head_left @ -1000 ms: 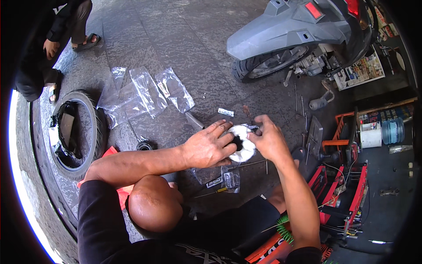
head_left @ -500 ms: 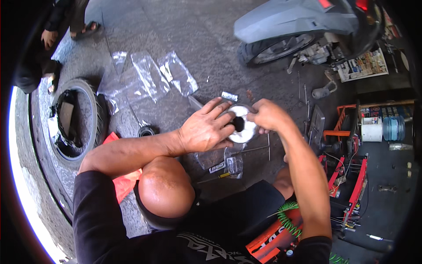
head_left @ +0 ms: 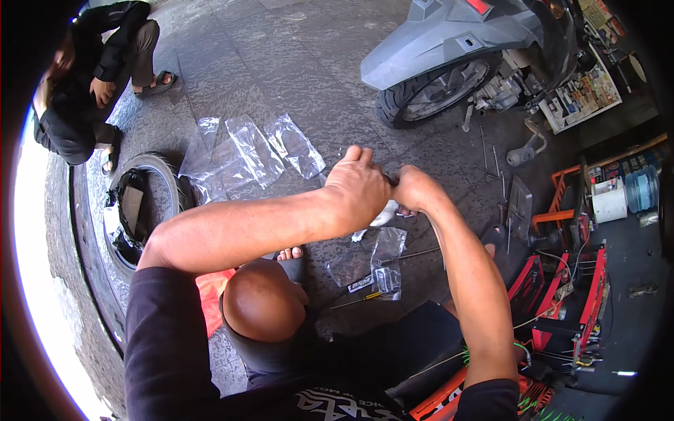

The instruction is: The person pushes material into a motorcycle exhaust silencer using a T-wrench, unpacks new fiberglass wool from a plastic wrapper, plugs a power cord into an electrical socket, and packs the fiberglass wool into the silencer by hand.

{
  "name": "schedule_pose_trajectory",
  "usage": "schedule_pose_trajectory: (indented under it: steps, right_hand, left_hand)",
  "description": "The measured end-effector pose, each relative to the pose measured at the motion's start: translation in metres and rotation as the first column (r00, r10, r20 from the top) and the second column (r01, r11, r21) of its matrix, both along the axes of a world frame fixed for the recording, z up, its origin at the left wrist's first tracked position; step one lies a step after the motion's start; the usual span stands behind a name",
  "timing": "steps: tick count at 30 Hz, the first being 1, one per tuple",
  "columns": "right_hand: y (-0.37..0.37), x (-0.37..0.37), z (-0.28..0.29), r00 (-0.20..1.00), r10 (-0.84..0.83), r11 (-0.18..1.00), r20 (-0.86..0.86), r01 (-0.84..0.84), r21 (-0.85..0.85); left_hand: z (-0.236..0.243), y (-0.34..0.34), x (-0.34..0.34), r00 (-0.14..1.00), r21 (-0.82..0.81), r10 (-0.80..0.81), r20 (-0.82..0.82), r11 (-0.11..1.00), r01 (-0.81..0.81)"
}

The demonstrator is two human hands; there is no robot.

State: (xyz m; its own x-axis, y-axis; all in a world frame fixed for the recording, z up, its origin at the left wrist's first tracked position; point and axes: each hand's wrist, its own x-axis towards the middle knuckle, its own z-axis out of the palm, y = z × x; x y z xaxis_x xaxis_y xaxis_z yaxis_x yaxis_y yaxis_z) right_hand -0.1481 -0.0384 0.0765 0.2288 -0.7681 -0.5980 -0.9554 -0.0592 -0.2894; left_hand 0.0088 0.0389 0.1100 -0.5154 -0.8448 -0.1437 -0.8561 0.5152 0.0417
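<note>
In front of me, both my hands are on a round silvery metal part [head_left: 385,213], most of it hidden behind the fingers. My left hand [head_left: 358,188] lies over its top and left side with the fingers curled. Gripping the right side is my right hand [head_left: 417,189], its thumb next to the left hand. Below the hands, clear plastic bags [head_left: 387,263] and a yellow-handled screwdriver [head_left: 371,296] lie on the floor by my legs.
Clear bags [head_left: 256,151] spread beyond my left arm, near a loose tyre [head_left: 165,172]. Another person [head_left: 105,63] crouches far left. At far right stands a motorcycle [head_left: 449,59]; tools and a red toolbox [head_left: 562,298] are on the right.
The metal part has tilted, so its bright face with the centre hole no longer shows. My left hand has rolled over it, and the hands are closer together.
</note>
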Motion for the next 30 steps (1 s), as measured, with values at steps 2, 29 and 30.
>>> schedule_pose_trajectory:
  steps: [2, 29, 30]
  right_hand:
    - [0.001, 0.005, -0.001, 1.0, 0.016, 1.0, 0.022, -0.016, 0.016]
    - [0.027, -0.005, -0.008, 0.919, -0.173, 0.985, 0.354, 0.172, 0.034]
    - [0.029, -0.008, -0.011, 0.918, -0.176, 0.984, 0.355, 0.174, 0.038]
  left_hand:
    - [0.002, -0.006, -0.004, 0.994, 0.055, -0.078, 0.07, 0.996, 0.075]
    - [0.013, -0.017, -0.015, 0.998, 0.228, 0.024, 0.063, 0.973, -0.038]
    - [0.011, -0.015, -0.015, 0.998, 0.231, 0.021, 0.065, 0.972, -0.036]
